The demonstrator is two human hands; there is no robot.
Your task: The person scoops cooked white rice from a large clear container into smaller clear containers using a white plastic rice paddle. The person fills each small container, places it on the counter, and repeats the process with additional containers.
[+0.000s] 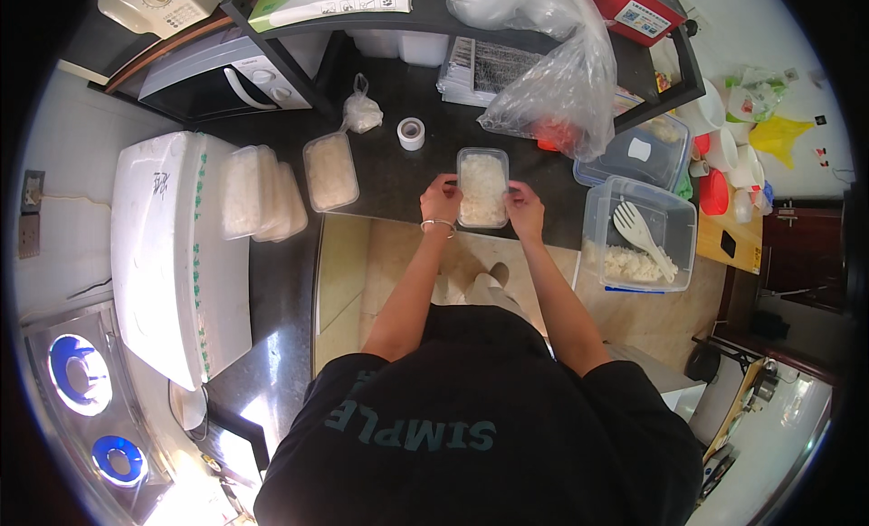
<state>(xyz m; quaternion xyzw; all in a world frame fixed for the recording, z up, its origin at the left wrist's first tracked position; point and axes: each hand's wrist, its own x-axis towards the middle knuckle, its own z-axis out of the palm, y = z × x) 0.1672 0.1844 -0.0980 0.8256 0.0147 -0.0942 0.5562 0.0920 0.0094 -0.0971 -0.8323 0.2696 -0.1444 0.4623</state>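
A clear plastic takeaway container of cooked white rice (483, 186) rests near the front edge of the dark counter, directly before me. My left hand (442, 203) grips its left side, thumb and fingers at the rim. On the opposite side my right hand (525, 210) pinches the edge near the middle. Whether a lid covers this container is hard to tell. To the left lies another filled rice container (330, 171). Right of my hands stands a large clear plastic bin (594, 220) with loose rice (628, 264) at the bottom and a white serving fork (638, 230) leaning inside.
Several stacked containers (261, 193) sit beside a white foam box (180, 254) on the left. A tape roll (411, 133) and a knotted plastic bag (362, 112) are farther back. A large clear bag (563, 84) droops from the shelf (434, 25). Behind the bin lies a blue-rimmed lid (638, 149).
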